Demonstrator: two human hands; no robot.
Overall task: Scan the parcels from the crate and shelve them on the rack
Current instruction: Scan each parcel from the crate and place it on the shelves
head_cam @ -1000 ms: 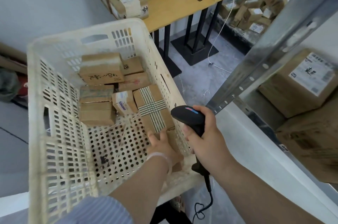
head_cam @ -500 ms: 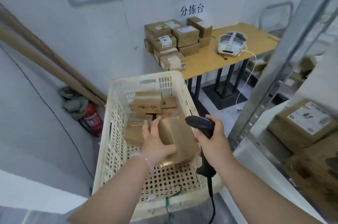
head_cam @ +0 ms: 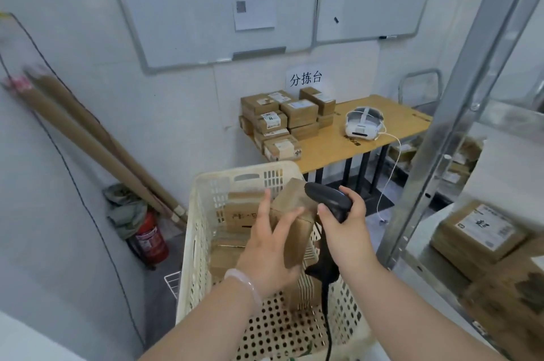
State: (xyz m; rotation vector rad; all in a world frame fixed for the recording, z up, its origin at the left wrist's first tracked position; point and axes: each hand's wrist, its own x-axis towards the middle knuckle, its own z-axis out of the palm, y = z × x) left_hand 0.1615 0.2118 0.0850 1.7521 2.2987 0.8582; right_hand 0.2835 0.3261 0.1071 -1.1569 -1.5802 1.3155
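Hands both busy above the crate [head_cam: 203,213]: my left hand [head_cam: 269,251] grips a cardboard parcel [head_cam: 294,210], my right hand [head_cam: 346,232] clasps the barcode scanner [head_cam: 326,198] just beside it.

The left hand [head_cam: 269,248] covers much of the parcel [head_cam: 295,207], no label readable; scanner [head_cam: 331,203] cable drops off the bottom edge; boxes [head_cam: 482,235] on the rack [head_cam: 454,125] blur, cut at right.
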